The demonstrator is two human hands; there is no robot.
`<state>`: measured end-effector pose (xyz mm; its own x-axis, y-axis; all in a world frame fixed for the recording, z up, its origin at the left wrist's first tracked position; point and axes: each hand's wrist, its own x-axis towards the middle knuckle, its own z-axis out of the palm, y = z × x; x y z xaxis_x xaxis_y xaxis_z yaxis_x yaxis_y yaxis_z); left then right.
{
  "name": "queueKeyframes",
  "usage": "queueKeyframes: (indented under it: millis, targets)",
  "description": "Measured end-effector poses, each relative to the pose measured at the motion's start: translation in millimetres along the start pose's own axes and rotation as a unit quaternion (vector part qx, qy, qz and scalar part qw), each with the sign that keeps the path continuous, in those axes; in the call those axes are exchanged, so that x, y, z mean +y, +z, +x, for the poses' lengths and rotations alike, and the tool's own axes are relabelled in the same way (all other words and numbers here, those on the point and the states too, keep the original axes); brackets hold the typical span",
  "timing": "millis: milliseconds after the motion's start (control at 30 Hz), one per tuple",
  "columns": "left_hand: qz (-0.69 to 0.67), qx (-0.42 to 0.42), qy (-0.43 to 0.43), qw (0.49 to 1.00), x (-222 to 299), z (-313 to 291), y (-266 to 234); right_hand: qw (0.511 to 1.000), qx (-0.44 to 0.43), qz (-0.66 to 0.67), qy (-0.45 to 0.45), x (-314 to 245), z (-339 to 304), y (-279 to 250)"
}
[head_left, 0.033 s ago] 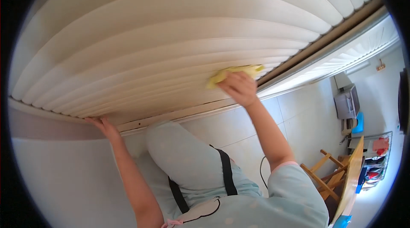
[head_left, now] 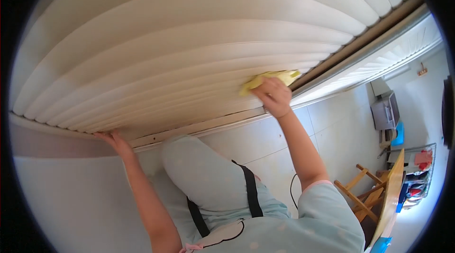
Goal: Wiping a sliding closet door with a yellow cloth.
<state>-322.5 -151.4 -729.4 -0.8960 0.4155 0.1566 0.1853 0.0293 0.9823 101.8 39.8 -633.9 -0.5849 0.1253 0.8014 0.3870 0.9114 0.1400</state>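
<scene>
A large cream slatted shutter door (head_left: 189,44) fills the upper view, its slats running across in front of me. My right hand (head_left: 274,97) is closed on a yellow cloth (head_left: 268,80) and presses it against the slats near the door's right side edge. The folded cloth sticks out above and beside the fingers, and part of it is hidden in the grip. At the door's lower left border, my left hand (head_left: 117,144) rests with fingers stretched out against the frame, holding nothing I can see. Its fingertips are partly out of sight at the edge.
Below the door runs its bottom rail (head_left: 204,125), with pale floor tiles (head_left: 298,146) beyond. To the right stand a wooden table (head_left: 391,189) and a wooden chair (head_left: 362,186). Farther off are a grey box-shaped appliance (head_left: 385,112) and a loaded rack (head_left: 422,172). A dark cable (head_left: 292,191) lies near my right arm.
My right hand has slid slightly to the right along the slats with the yellow cloth. The left hand has stayed in about the same place.
</scene>
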Motion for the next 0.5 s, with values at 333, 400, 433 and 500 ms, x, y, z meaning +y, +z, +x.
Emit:
queueKeyframes:
  millis: [333,400,433,500]
  targets:
    - [0.045,-0.005,0.002,0.999,-1,-3,-4,0.8,0.333,-0.049,0.497,-1,-47,21]
    - [0.061,-0.003,-0.018,0.998,6,-2,-2,0.746,0.365,-0.032,0.557,-12,-52,36]
    - [0.062,-0.006,-0.017,0.998,9,-3,-1,0.736,0.36,0.022,0.573,-21,-58,43]
    - [0.023,0.015,-0.018,0.999,12,-7,3,0.704,0.384,0.091,0.59,-30,-58,47]
